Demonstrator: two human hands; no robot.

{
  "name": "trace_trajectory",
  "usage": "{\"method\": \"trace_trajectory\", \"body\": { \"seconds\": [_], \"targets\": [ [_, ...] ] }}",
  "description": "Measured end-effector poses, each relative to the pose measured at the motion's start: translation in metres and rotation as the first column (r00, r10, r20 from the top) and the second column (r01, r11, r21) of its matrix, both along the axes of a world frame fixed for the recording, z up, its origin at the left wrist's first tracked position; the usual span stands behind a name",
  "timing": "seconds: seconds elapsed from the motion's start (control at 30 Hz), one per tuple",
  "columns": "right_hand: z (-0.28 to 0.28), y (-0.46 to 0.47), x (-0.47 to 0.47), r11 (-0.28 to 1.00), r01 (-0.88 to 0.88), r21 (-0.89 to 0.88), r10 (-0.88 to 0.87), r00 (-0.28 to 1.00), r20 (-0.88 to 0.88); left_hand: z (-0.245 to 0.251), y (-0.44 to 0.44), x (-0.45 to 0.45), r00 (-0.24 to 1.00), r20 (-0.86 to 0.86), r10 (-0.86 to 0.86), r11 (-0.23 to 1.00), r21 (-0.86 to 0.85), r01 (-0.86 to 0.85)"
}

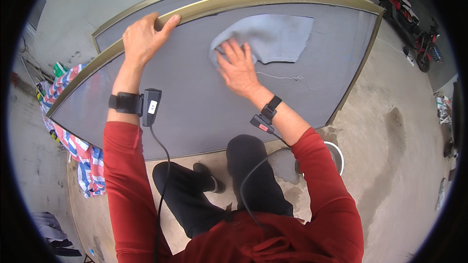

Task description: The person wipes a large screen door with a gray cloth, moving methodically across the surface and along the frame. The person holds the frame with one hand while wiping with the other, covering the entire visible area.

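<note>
A large window screen (182, 91) with grey mesh and a gold-coloured metal frame leans before me. My left hand (142, 38) grips the top rail of the frame, thumb on the near side and fingers over the far edge. Against the mesh lies a damp-looking blue-grey cloth (281, 38) with dark smudges. My right hand (237, 64), slightly blurred, presses its spread fingers on the cloth's left end; part of the cloth is folded near the fingertips. Loose white threads (281, 76) hang on the mesh below the cloth.
A second framed screen (135, 16) stands behind the first, near the wall. Striped plastic sheeting (87, 170) lies at left. A white-rimmed bucket (339, 157) is partly hidden by my right arm, beside wet concrete. Cables run from both wrist devices. A red-and-black two-wheeler (406, 18) stands far right.
</note>
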State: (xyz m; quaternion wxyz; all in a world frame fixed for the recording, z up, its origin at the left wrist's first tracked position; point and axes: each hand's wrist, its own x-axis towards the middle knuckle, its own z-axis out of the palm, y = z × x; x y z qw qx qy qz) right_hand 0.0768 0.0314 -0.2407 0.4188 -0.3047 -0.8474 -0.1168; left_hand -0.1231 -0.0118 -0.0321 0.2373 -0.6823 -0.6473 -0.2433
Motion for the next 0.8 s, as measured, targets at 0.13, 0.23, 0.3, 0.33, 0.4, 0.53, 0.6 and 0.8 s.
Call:
{"method": "trace_trajectory", "body": {
  "seconds": [0.13, 0.23, 0.3, 0.33, 0.4, 0.53, 0.6, 0.8],
  "targets": [
    [-0.006, -0.014, -0.041, 0.805, -0.119, 0.582, -0.203, 0.866, 0.458, 0.003, -0.009, -0.001, 1.0, -0.009, -0.025, 1.0, -0.01, 0.025],
    [0.018, -0.011, 0.002, 0.999, -0.046, 0.014, 0.037, 0.924, 0.381, 0.004, -0.012, -0.001, 0.999, -0.001, -0.035, 0.999, -0.011, 0.035],
    [0.043, -0.003, 0.035, 0.992, 0.089, -0.091, -0.073, 0.984, 0.163, 0.004, -0.009, -0.001, 0.998, 0.039, -0.054, 0.999, -0.009, 0.054],
    [0.056, 0.003, 0.046, 0.953, 0.127, -0.275, -0.116, 0.992, 0.056, 0.004, -0.007, -0.001, 1.0, 0.017, -0.024, 0.999, -0.021, 0.024],
    [0.067, 0.011, 0.047, 0.961, 0.228, -0.159, -0.231, 0.973, 0.001, 0.003, -0.004, -0.001, 0.999, 0.022, -0.039, 0.999, -0.001, 0.039],
    [0.015, 0.006, -0.001, 0.985, -0.044, 0.165, 0.0, 0.966, 0.258, 0.001, -0.002, -0.004, 0.997, 0.043, -0.067, 0.998, 0.018, 0.066],
    [-0.032, -0.004, -0.016, 0.976, -0.194, 0.097, 0.09, 0.767, 0.635, 0.0, -0.001, -0.005, 0.997, 0.048, -0.057, 0.998, -0.013, 0.057],
    [-0.05, -0.024, 0.024, 0.979, -0.039, -0.198, 0.175, 0.654, 0.736, -0.001, 0.006, -0.005, 0.995, 0.051, -0.08, 0.996, 0.045, 0.078]
  ]
}}
